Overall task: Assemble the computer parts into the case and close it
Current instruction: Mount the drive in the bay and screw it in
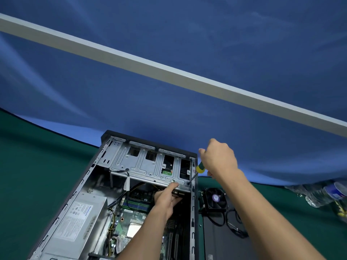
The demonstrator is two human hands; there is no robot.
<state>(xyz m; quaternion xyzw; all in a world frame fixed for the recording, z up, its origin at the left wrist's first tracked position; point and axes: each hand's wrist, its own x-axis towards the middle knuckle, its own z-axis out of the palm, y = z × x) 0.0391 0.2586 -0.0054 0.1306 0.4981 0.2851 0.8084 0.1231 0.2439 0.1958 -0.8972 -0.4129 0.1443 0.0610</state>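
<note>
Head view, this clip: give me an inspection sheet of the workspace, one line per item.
Surface: green mat over the table.
Job's things: open computer case lying on its side, drive cage at its far end, power supply and motherboard inside; side panel and cooler fan on the mat to the right.
Clutter: plastic water bottles at the right edge.
Hands: right hand grips a screwdriver, tip at the cage's corner; left hand reaches under the cage's edge.
Cables: fan lead looped on the panel; wiring inside the case.
Surroundings: blue cloth backdrop, a pale bar across it.
</note>
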